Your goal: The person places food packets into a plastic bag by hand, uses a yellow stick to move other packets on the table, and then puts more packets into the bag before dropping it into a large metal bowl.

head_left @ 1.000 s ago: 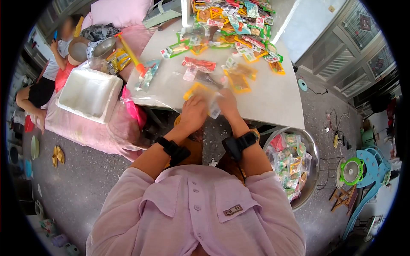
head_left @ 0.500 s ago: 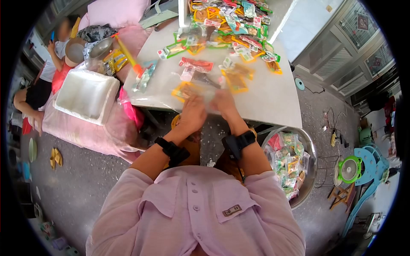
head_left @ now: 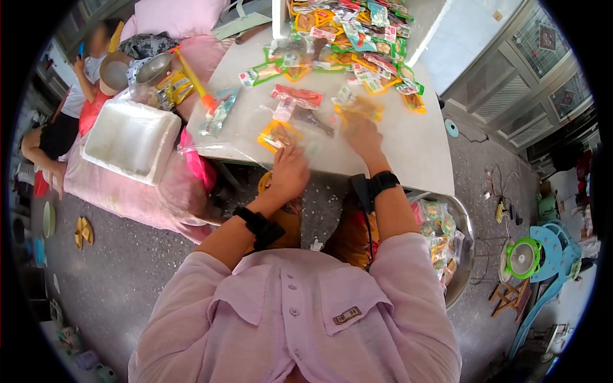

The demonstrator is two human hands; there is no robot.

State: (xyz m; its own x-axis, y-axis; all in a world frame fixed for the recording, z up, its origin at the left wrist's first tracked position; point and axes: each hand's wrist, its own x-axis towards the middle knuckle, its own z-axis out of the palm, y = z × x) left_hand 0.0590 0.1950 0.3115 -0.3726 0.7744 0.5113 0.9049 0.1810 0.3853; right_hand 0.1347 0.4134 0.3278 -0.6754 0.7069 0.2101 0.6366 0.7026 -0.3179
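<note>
My left hand [head_left: 290, 171] is at the table's near edge, its fingertips at a clear bag beside a yellow-edged packet [head_left: 277, 135]; what it pinches is too small to make out. Farther right, my right hand [head_left: 363, 137] reaches over the table onto yellow-edged packets [head_left: 369, 108], its fingers partly hidden and blurred. Between the hands lies a packet with dark contents [head_left: 313, 120], and beyond it a red packet [head_left: 297, 96]. A large pile of colourful packets [head_left: 357, 32] fills the far side of the table.
A metal basin [head_left: 470, 233] of bagged packets stands on the floor at the right. At the left, a white foam box [head_left: 131, 142] rests on a pink-covered bed [head_left: 121, 203], with a seated person [head_left: 80, 89] behind. The white table [head_left: 408, 150] also holds a blue packet [head_left: 220, 115].
My right hand has moved right and forward, away from my left hand, onto the yellow-edged packets. My left hand has stayed near the same spot.
</note>
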